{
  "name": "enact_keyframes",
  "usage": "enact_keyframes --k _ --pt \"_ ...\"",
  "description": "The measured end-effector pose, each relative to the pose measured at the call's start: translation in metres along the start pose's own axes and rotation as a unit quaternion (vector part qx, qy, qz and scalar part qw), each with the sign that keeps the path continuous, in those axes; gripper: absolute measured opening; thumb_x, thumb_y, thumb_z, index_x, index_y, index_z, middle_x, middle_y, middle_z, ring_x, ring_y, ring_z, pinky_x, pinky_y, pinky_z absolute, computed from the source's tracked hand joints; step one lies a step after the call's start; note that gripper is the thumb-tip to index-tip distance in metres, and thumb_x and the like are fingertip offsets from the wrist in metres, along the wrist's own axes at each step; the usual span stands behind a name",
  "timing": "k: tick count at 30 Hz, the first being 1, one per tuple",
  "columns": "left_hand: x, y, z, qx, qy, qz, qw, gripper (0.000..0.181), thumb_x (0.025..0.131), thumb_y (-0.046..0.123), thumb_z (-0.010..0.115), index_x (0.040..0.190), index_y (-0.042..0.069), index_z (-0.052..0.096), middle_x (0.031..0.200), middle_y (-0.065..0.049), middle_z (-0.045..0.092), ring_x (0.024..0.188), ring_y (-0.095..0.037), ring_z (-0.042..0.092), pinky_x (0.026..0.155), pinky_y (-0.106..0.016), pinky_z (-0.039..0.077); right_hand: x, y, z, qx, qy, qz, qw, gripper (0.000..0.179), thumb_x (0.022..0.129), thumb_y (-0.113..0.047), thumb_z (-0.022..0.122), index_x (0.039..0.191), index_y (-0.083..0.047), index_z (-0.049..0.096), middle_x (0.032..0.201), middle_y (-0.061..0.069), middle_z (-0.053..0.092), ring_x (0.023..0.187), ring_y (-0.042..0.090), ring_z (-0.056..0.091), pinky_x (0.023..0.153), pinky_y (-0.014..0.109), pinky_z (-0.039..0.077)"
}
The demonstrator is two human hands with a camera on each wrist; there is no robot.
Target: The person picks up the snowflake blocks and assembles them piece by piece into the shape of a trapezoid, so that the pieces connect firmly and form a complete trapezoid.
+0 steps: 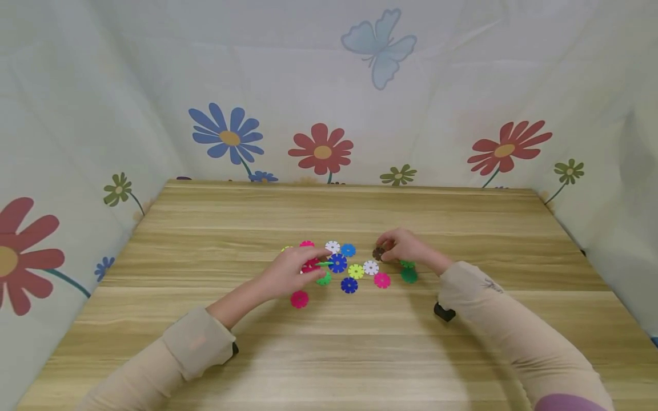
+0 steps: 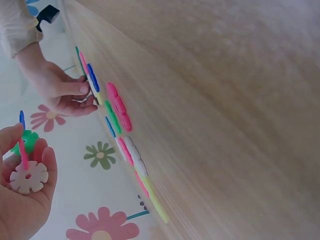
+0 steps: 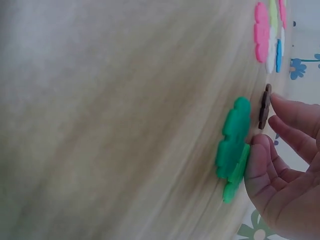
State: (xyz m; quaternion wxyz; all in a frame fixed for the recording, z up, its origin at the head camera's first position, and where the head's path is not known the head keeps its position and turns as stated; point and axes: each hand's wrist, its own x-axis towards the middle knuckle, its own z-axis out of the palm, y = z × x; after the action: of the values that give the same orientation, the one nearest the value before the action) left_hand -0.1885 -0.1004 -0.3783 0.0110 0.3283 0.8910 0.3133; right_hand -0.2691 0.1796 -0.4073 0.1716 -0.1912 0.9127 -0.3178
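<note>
My left hand (image 1: 293,273) holds up a cluster of joined notched plastic discs, its thumb and fingers curled round it. In the left wrist view, the cluster shows a white disc (image 2: 29,177), a pink disc (image 2: 24,154), a green disc (image 2: 31,141) and the edge of a blue disc (image 2: 22,119). To the right, my right hand (image 1: 408,249) pinches a brown notched disc (image 1: 378,253) low over the table. A dark green disc (image 3: 233,137) and a lighter green disc (image 3: 236,175) lie by its lower fingers.
Several loose discs lie on the wooden table (image 1: 329,348) between and around the hands, among them a yellow disc (image 1: 356,271), a dark blue disc (image 1: 349,285) and a pink disc (image 1: 300,299). A flower-printed curtain (image 1: 432,103) stands behind the table.
</note>
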Motion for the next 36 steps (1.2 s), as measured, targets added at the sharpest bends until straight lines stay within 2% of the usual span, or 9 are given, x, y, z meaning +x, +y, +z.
enact_keyframes --k 8,17,23,31,36 --pt "0.000 0.002 0.000 0.006 -0.001 0.001 1.0000 0.037 0.083 0.020 0.061 0.119 0.009 0.055 0.108 -0.005 0.063 0.101 -0.017 0.059 0.085 -0.031 0.048 0.002 0.000 0.002 -0.032 0.005 0.018 0.9993 0.030 0.073 -0.006 0.068 0.103 -0.001 0.061 0.094 0.015 0.061 0.086 0.023 0.054 0.070 0.029 0.047" --pt "0.000 0.003 -0.001 0.005 -0.001 0.000 1.0000 0.037 0.083 0.020 0.061 0.118 0.009 0.055 0.107 -0.005 0.063 0.101 -0.017 0.059 0.085 -0.031 0.048 0.000 0.000 0.003 -0.040 0.017 -0.008 0.9990 0.026 0.073 -0.003 0.068 0.096 -0.001 0.057 0.082 0.012 0.058 0.073 0.019 0.051 0.060 0.024 0.042" --pt "0.000 0.002 -0.001 0.005 0.000 0.003 1.0000 0.037 0.083 0.020 0.061 0.118 0.009 0.055 0.107 -0.005 0.063 0.101 -0.017 0.059 0.085 -0.031 0.048 -0.002 -0.001 0.004 -0.033 0.029 -0.011 0.9990 0.023 0.073 -0.001 0.067 0.092 -0.002 0.053 0.076 0.009 0.052 0.069 0.017 0.047 0.058 0.023 0.039" --pt "0.000 0.001 -0.001 0.002 -0.001 0.003 1.0000 0.037 0.083 0.019 0.061 0.118 0.009 0.055 0.109 -0.005 0.063 0.102 -0.018 0.059 0.086 -0.032 0.048 -0.007 -0.004 0.004 0.049 0.054 -0.024 0.9971 0.015 0.076 0.007 0.057 0.089 0.000 0.054 0.077 0.011 0.053 0.064 0.017 0.052 0.056 0.024 0.045" --pt "0.000 0.001 -0.001 0.002 0.000 0.006 1.0000 0.036 0.083 0.018 0.061 0.118 0.008 0.055 0.109 -0.005 0.063 0.101 -0.017 0.059 0.085 -0.032 0.048 -0.013 -0.010 0.000 0.094 0.069 -0.039 0.9924 0.015 0.079 0.007 0.054 0.094 0.004 0.055 0.086 0.017 0.055 0.074 0.019 0.056 0.065 0.031 0.052"
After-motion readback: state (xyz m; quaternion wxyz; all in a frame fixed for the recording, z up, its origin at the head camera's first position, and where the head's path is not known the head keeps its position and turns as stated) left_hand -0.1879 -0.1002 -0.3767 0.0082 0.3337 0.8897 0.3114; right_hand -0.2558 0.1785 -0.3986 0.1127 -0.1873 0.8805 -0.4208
